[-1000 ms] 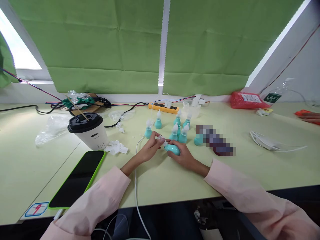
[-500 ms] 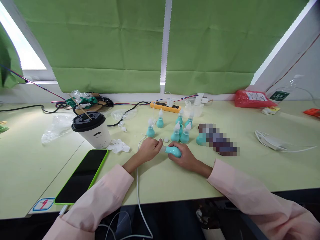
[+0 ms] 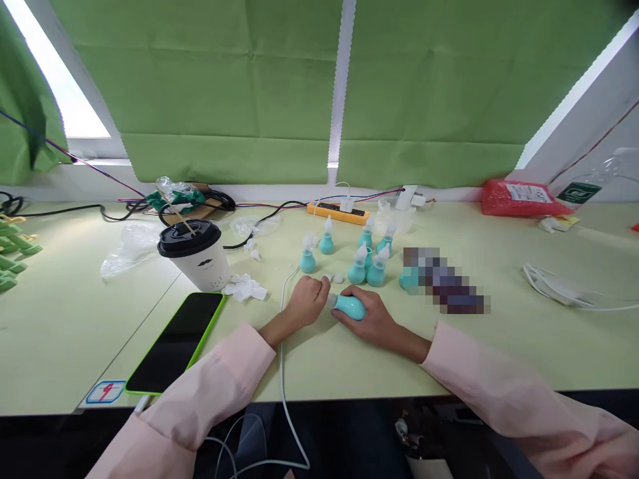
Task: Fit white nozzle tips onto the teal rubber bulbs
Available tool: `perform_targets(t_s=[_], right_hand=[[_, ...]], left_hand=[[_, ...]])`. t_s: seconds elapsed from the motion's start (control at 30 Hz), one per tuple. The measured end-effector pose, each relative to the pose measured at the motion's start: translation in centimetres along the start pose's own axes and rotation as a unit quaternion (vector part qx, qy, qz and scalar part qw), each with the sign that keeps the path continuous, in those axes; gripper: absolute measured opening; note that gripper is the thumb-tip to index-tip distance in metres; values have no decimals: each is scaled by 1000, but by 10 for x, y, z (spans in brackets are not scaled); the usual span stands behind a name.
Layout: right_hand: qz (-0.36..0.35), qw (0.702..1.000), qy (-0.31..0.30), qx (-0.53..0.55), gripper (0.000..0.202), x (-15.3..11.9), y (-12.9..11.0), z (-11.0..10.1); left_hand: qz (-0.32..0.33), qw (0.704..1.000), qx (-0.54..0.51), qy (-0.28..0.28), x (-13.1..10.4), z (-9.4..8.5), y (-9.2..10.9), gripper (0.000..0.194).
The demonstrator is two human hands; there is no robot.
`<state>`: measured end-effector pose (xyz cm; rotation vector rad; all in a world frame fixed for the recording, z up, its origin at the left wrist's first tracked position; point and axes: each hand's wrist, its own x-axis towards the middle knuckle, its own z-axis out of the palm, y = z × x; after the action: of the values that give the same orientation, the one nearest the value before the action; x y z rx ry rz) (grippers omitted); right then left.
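My right hand (image 3: 372,318) is wrapped round the teal bulb of a nasal aspirator (image 3: 351,307), which lies sideways just above the table. Its clear tip points left, into the curled fingers of my left hand (image 3: 308,301). That hand is closed at the tip, and its fingers hide most of the tip. Behind my hands, several more teal aspirators stand upright with clear tips, among them one aspirator (image 3: 308,261) on the left and another aspirator (image 3: 376,271) on the right. A small whitish cap-like piece (image 3: 338,277) lies just beyond my hands.
Left of my arm lie a phone (image 3: 174,346) with a green edge, white scraps (image 3: 245,288) and a lidded paper cup (image 3: 200,263). A white cable (image 3: 282,359) runs under my left forearm. Behind stands an orange power strip (image 3: 339,212); a blurred dark object (image 3: 449,286) lies right.
The view has shifted slightly, so table items appear further right. My left hand has rolled a little at the aspirator's tip, while my right hand keeps its hold on the bulb.
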<state>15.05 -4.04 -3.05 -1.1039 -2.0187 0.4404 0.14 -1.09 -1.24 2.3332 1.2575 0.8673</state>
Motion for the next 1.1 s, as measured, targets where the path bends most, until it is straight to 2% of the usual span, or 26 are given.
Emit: perform_targets(t_s=[0.17,0.4,0.53,0.73,0.83,0.93,1.1], right_hand=[[52,996,-33,61,19,1,-3,0],[90,982,-55,158,23,7,-5,-2],[119,966,-102,204,22,9,-4,-3],[128,946,-181,238,23,11,-1,-8],[169,924,-214,268,22,11,-2,-10],[185,913,-213,296,23,11,-4,-10],[171,909,-161,345,22,12,-5,-9]], left_hand=[[23,1000,-4,5,-3,1,2,38],[20,998,-14,53,-6,1,6,41],[46,998,5,39,-6,1,5,45],[99,995,25,5,-7,0,3,46],[120,992,39,10,-6,-2,5,45],[82,996,30,36,-5,-4,6,44],[6,998,-10,68,-1,-5,6,45]])
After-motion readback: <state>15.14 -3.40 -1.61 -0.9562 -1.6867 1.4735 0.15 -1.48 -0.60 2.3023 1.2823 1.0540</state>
